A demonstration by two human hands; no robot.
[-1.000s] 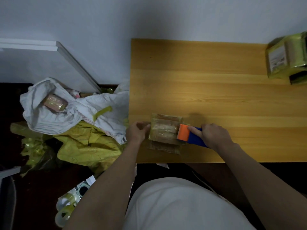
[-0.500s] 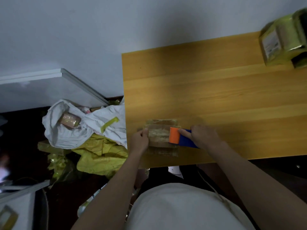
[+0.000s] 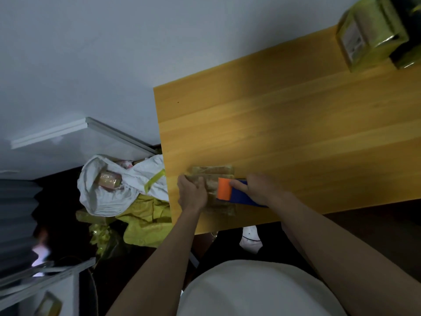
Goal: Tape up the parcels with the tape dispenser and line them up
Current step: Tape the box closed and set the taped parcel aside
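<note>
A small brown parcel [image 3: 213, 173] wrapped in clear tape lies near the front left corner of the wooden table [image 3: 284, 137]. My left hand [image 3: 192, 193] grips the parcel's left end, fingers curled over its top. My right hand [image 3: 258, 189] holds the blue tape dispenser [image 3: 240, 196], whose orange front end sits on the parcel's top. The parcel's middle is hidden under both hands and the dispenser.
Taped yellow-green parcels [image 3: 369, 33] stand at the table's far right corner. Left of the table, on the floor, a white bag [image 3: 118, 192] holds another brown parcel [image 3: 107, 180], with yellow bags [image 3: 145, 224] below it. A white wall runs behind.
The view has tilted and swung left. The dispenser has slid left along the parcel's top, and my left hand has closed further over the parcel's left end.
</note>
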